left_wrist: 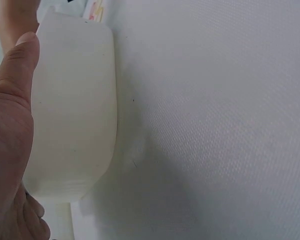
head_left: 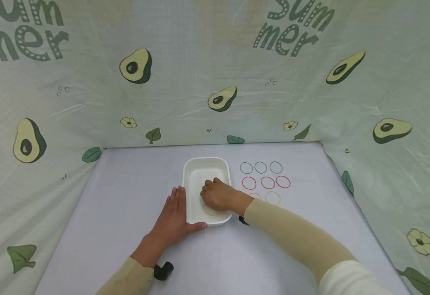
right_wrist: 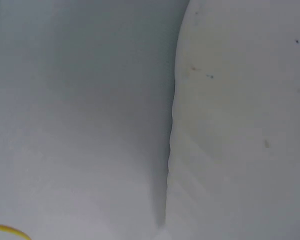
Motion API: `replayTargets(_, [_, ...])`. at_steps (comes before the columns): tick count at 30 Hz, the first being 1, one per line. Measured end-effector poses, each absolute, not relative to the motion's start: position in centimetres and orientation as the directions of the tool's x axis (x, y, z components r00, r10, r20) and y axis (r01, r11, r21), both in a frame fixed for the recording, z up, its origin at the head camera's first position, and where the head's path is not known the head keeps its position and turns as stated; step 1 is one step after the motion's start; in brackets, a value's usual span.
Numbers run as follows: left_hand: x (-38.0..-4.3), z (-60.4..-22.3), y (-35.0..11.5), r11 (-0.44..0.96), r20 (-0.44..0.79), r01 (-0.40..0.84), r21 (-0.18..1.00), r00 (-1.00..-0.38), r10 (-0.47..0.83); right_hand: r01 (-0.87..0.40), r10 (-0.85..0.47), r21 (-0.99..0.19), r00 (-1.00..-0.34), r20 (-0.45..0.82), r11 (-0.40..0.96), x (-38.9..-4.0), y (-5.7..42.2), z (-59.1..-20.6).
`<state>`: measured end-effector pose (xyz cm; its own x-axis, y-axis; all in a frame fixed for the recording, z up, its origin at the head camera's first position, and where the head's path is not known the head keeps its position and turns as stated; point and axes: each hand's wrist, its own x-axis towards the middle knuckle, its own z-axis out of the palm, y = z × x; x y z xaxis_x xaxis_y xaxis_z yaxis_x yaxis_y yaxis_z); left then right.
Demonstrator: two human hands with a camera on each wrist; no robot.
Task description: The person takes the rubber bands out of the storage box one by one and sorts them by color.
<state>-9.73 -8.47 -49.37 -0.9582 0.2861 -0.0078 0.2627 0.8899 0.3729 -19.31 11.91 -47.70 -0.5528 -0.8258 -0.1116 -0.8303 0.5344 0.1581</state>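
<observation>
A white rectangular tray [head_left: 206, 162] stands on the table. My left hand [head_left: 174, 217] rests against it, straight fingers along its left side and thumb across the near end; the left wrist view shows the thumb [left_wrist: 21, 62] by the tray wall [left_wrist: 75, 110]. My right hand [head_left: 218, 196] reaches into the tray with bent fingers, their tips hidden. Below that hand, part of a yellow rubber band [head_left: 211, 212] shows on the tray floor; I cannot tell whether the fingers pinch it. The right wrist view shows the tray's outer wall [right_wrist: 240, 120] close up.
Right of the tray lie rows of rubber bands: three green [head_left: 260, 162], three red [head_left: 268, 177] and two yellow [head_left: 272, 191], one partly behind my right forearm. The white table [head_left: 137, 172] is backed by an avocado-print curtain [head_left: 185, 119].
</observation>
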Motion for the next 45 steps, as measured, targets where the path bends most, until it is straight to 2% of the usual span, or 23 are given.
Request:
replayTargets(5, [-9.8, -49.5, -8.4, 0.884, 0.028, 0.282, 0.372, -0.956, 0.293, -0.801, -0.813, 0.191, -0.582, -0.026, 0.568, -19.3, 11.7, -47.8])
replayTargets(11, [-9.9, -49.5, -8.4, 0.892, 0.031, 0.277, 0.358, -0.958, 0.285, -0.785, -0.819, 0.261, -0.571, 0.046, 0.562, -19.6, 11.6, -48.4])
replayTargets(22, [-9.9, -49.5, -8.5, 0.898, -0.001, 0.266, 0.349, -0.959, 0.284, -0.752, -0.821, 0.364, -0.567, 0.071, 0.55, -19.9, 11.2, -49.2])
replayTargets(29, [-9.9, -49.5, -8.6, 0.894, 0.028, 0.27, 0.358, -0.96, 0.279, -0.735, -0.826, 0.41, -0.556, 0.09, 0.54, -20.0, 11.2, -49.4])
replayTargets(35, [-9.8, -49.5, -8.6, 0.892, 0.043, 0.278, 0.357, -0.959, 0.281, -0.724, -0.831, 0.423, -0.532, 0.162, 0.545, -20.2, 11.5, -49.5])
replayTargets(41, [-9.8, -49.2, -8.5, 0.907, -0.026, 0.253, 0.337, -0.96, 0.278, -0.712, -0.825, 0.434, -0.542, 0.16, 0.551, -20.4, 11.7, -49.3])
replayTargets(45, [-9.7, -49.0, -8.5, 0.911, -0.028, 0.255, 0.326, -0.96, 0.279, -0.709, -0.824, 0.436, -0.541, 0.169, 0.555, -20.4, 11.7, -49.2])
